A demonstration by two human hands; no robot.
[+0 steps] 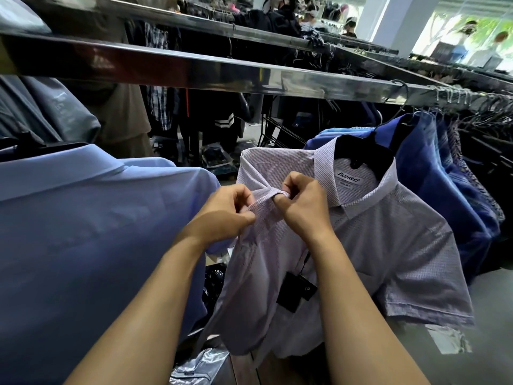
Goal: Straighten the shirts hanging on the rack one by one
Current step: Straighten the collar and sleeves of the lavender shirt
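Pinching the front edge of the lilac shirt (388,232) with the left hand (224,215), fingers curled tightly on the cloth; gripping the same fold just beside it with the right hand (302,209), fingers clenched over the fabric; hanging on a black hanger (358,151) under the rail (194,70), between a pale blue shirt (83,218) at the left and dark blue shirts (444,176) at the right; dangling against the front, a black tag (294,293).

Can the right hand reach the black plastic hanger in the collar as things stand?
Probably yes: the black plastic hanger lies just beyond the right hand, nothing between, though that hand must first release the lilac checked shirt it pinches.
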